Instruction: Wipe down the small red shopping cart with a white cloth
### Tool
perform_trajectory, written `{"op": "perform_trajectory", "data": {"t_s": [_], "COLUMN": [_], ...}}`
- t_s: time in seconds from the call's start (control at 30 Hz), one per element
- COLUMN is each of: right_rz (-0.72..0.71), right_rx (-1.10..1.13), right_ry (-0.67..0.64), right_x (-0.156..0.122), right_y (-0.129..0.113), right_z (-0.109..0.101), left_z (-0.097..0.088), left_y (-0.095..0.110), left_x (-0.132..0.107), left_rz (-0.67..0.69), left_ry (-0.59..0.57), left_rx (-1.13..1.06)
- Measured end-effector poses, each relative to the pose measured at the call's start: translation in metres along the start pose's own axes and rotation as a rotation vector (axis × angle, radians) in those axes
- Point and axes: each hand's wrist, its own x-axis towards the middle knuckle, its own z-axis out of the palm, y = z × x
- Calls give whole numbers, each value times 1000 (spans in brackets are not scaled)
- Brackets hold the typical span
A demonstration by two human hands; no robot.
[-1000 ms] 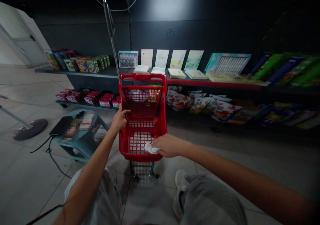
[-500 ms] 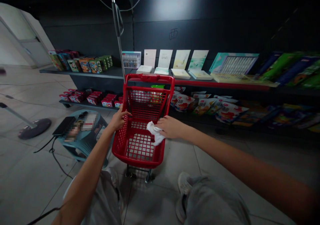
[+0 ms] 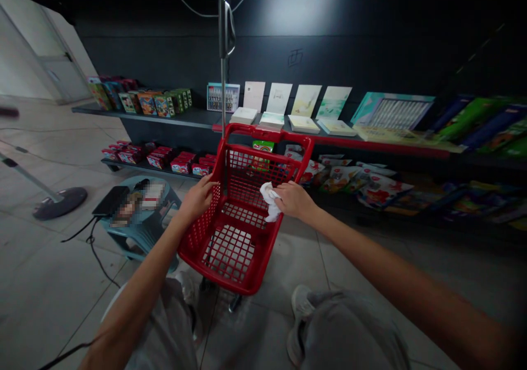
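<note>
A small red plastic shopping cart [image 3: 218, 281] with a lattice basket stands between my legs and the shelf, turned a little askew. My left hand [image 3: 198, 198] grips its left rim, fingers bent over the edge; their tips are partly hidden. On the opposite side my right hand [image 3: 293, 198] pinches a crumpled white cloth [image 3: 270, 197] at the right rim. The cloth hangs down over the inner face of that side. Inside the basket only the bare lattice floor shows.
Behind the cart, a dark shelf [image 3: 185, 118] carries books, boxes and bagged snacks. At left stand a blue-grey stool [image 3: 158, 222] with a black device on it and a round stand base [image 3: 61, 202]. A metal pole [image 3: 223, 90] rises behind the cart; cables run along the floor.
The cart has swivelled, its handle end shifting right and its near end slightly left and closer. My right hand and the cloth have moved up and right with the rim. The view has shifted slightly.
</note>
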Motion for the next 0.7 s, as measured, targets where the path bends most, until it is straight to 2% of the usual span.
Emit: {"op": "perform_trajectory", "data": {"t_s": [0.07,0.13,0.3,0.4,0.53,0.63,0.7], "right_rz": [47,80,143,178,230,269,281], "right_rx": [10,17,18,1,13,21,24], "right_ry": [33,54,68,73,120,123,64], "right_x": [-5,-9,-16,-22,-32,-38,-39], "right_y": [-4,-6,-9,-12,-17,-17,-16], "right_z": [1,2,0,2,5,4,2], "left_z": [-5,-7,11,28,39,39,39], "left_y": [24,50,109,131,136,124,113], "left_x": [-17,-39,-92,-117,-131,-129,-125], "left_rz": [45,88,224,264,253,331,361], "left_ry": [37,-11,-400,-530,-551,-547,-537], "left_rx": [37,30,-42,67,170,181,172]}}
